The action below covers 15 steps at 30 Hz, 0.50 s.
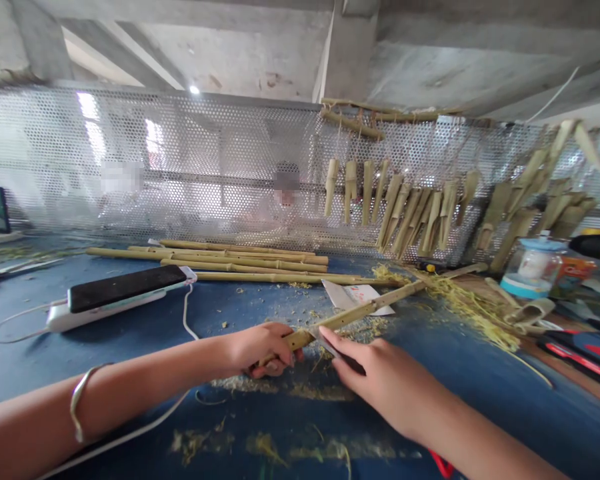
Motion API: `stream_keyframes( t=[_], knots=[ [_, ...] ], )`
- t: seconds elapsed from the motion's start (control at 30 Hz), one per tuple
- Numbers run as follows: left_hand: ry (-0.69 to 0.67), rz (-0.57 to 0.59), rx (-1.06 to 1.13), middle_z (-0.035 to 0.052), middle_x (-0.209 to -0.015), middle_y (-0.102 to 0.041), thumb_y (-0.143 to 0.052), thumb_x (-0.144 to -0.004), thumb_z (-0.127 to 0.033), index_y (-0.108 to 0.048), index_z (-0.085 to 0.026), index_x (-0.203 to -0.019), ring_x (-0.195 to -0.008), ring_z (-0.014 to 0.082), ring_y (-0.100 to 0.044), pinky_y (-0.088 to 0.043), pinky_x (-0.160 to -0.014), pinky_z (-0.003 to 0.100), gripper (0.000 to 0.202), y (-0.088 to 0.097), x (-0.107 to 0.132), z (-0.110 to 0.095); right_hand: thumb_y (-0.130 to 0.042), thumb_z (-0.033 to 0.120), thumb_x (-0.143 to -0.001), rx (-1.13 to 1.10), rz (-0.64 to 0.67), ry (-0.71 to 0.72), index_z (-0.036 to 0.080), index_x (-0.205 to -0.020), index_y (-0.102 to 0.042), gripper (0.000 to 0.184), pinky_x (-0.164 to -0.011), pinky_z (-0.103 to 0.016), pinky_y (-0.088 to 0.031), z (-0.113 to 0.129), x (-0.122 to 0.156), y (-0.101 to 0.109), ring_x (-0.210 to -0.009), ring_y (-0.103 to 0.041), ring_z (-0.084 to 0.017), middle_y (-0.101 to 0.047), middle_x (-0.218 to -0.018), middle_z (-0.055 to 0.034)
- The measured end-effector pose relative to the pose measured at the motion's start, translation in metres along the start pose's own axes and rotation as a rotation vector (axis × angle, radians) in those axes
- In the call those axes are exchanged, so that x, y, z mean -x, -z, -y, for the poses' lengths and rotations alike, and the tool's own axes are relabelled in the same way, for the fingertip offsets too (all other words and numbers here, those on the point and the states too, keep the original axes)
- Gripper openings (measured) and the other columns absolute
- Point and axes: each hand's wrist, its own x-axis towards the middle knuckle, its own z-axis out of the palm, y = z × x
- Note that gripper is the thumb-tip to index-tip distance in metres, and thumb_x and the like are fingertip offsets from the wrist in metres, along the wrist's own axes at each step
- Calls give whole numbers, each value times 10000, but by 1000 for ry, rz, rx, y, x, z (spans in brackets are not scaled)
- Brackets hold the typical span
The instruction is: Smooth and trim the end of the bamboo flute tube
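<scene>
My left hand is closed around the near end of a long thin bamboo stick that runs up and to the right across the blue table. My right hand grips a small knife, index finger stretched along its back, with the blade laid against the stick just right of my left hand. Pale shavings lie on the table under and around both hands. A metal bangle sits on my left forearm.
A bundle of bamboo sticks lies further back. A phone on a power bank with a white cable rests at left. Cut bamboo pieces hang on the perforated metal screen. A jar, paper and tools sit at right.
</scene>
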Motion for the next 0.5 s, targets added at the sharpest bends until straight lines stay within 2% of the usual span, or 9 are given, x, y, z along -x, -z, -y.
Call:
stream_keyframes(
  t=[0.13, 0.3, 0.43, 0.5],
  knots=[
    [-29, -3, -15, -84, -379, -368, -461, -608, -190, -509, -148, -805, -284, 51, -264, -155, -290, 182, 207, 0, 2, 0, -386, 306, -807, 144, -34, -94, 304, -1209, -505, 419, -402, -236, -305, -4, -1, 0, -447, -544, -159, -650, -590, -56],
    [-4, -20, -66, -77, -405, -396, -477, -612, -195, -513, -148, -815, -292, 51, -282, -164, -295, 187, 212, -1, 4, -1, -391, 314, -818, 26, 40, 24, 327, -1249, -449, 435, -445, -235, -344, -8, -2, 3, -520, -576, -158, -669, -662, -56],
    [-26, 23, -6, -78, -386, -395, -468, -613, -193, -501, -151, -815, -283, 48, -270, -147, -294, 181, 209, 1, 2, 1, -363, 318, -825, 193, 12, -134, 319, -1241, -462, 428, -424, -249, -318, -18, -5, 3, -488, -561, -177, -651, -616, -67],
    [-16, 39, 6, -77, -382, -400, -470, -615, -187, -501, -151, -817, -281, 49, -276, -140, -294, 176, 207, 2, 1, 1, -366, 309, -821, 198, -1, -110, 317, -1253, -446, 439, -430, -248, -321, -18, -4, 2, -494, -560, -172, -654, -632, -65]
  ],
)
